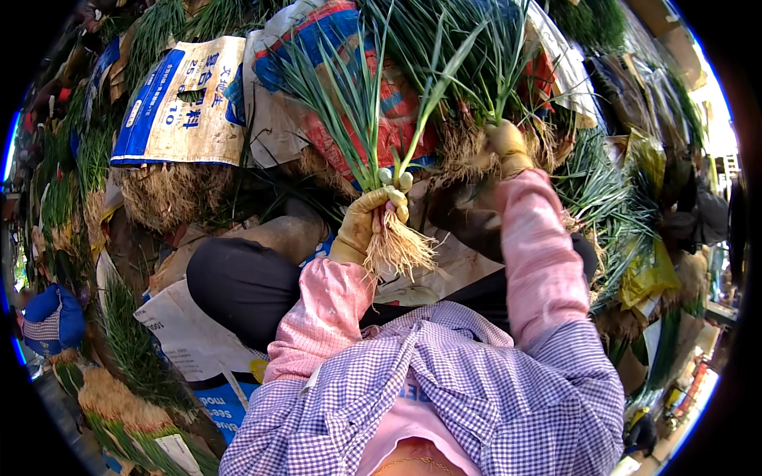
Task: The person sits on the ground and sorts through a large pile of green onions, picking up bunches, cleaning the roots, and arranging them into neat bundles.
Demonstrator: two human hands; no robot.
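My left hand (pixel 363 223), in a yellowish glove, is closed around a small bunch of green onion or green garlic plants (pixel 372 143). Their pale stringy roots (pixel 400 244) hang below the fist, and the long leaves fan out upward. Farther up on the right, my right hand (pixel 509 146), gloved too, grips the stem bases of another green plant (pixel 500 89) at the edge of a heap. Bushy brown roots (pixel 464 146) of that heap hang beside the hand. Its fingertips are slightly blurred.
A red and blue woven sack (pixel 387 131) lies under the leaves ahead. To its left, a printed fertilizer sack (pixel 184 101) covers a rooted bundle (pixel 172 193). More green plants (pixel 613 196) lie at right beside yellow plastic (pixel 649 276). My bent knee (pixel 244 285) is at left.
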